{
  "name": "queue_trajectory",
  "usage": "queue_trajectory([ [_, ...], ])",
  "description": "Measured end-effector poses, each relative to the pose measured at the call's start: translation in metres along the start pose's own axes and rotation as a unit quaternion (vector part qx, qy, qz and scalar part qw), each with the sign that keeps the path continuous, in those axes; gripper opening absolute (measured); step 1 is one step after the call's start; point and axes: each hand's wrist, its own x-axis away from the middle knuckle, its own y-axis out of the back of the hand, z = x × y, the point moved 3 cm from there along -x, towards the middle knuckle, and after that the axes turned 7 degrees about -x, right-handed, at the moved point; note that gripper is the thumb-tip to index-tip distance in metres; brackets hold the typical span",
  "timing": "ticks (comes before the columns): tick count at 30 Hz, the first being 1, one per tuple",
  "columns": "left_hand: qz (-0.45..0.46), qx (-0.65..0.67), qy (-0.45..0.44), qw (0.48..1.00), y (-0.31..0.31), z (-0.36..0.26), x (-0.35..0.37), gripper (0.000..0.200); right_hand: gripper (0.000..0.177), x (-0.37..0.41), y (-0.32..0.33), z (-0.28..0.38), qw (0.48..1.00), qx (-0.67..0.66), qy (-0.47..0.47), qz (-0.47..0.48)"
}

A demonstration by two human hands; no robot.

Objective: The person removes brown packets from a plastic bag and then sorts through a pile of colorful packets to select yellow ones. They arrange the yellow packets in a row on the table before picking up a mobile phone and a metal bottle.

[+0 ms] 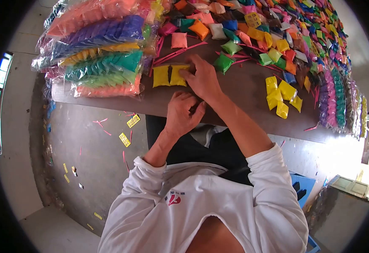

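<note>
Two small plump yellow packets lie side by side on the dark table, a left one (pixel 160 76) and a right one (pixel 177 76). My right hand (pixel 204 80) has its bent fingers and thumb on the right edge of the right packet. Just below, at the table's near edge, my left hand (pixel 183 110) is curled closed; whatever may be inside its fingers is hidden. A loose group of yellow packets (pixel 282 95) rests further right on the tabletop.
Clear bags of sorted packets (pixel 104 63) are stacked at the left. A big heap of mixed colourful packets (pixel 277 29) covers the back and right. Pink strips (pixel 180 52) lie behind my hands. Bagged rows (pixel 338 99) stand at the right edge. Yellow scraps (pixel 125 139) litter the floor.
</note>
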Motion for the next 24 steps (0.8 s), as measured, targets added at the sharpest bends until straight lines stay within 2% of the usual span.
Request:
queue_trajectory([
  [2,-0.007,-0.006,-0.015,1.000,0.000,0.001,0.000,0.014,0.021,0.003,0.001,0.001,0.997,-0.057,-0.027,0.036],
  [5,-0.005,-0.016,-0.011,1.000,0.000,0.000,-0.001,0.018,0.017,0.000,-0.003,-0.011,0.997,-0.015,0.048,0.063],
  [7,-0.006,-0.019,-0.010,1.000,-0.001,-0.001,-0.001,0.020,0.015,0.001,-0.004,-0.007,0.997,-0.009,0.034,0.067],
  [12,-0.039,-0.013,-0.029,0.999,-0.005,0.001,-0.001,0.017,0.013,0.003,-0.012,-0.017,0.997,-0.022,0.059,0.034],
  [14,-0.007,-0.036,-0.009,0.999,-0.004,-0.001,0.000,0.016,0.012,0.009,-0.005,-0.015,0.998,-0.048,0.049,0.009],
  [16,-0.028,-0.021,-0.032,0.999,-0.004,-0.006,-0.002,0.016,0.011,0.029,0.027,-0.003,0.996,-0.061,0.059,-0.031],
  [18,-0.007,-0.040,-0.017,0.999,-0.005,-0.006,-0.001,0.017,0.010,0.053,0.056,0.014,0.990,-0.062,0.097,-0.077],
  [21,-0.006,-0.064,-0.013,0.998,-0.004,-0.010,-0.001,0.019,0.011,0.096,0.121,0.025,0.985,0.055,0.040,-0.160],
  [24,-0.017,-0.074,-0.022,0.997,-0.008,-0.008,-0.001,0.021,0.016,0.133,0.194,-0.002,0.951,0.183,-0.008,-0.248],
])
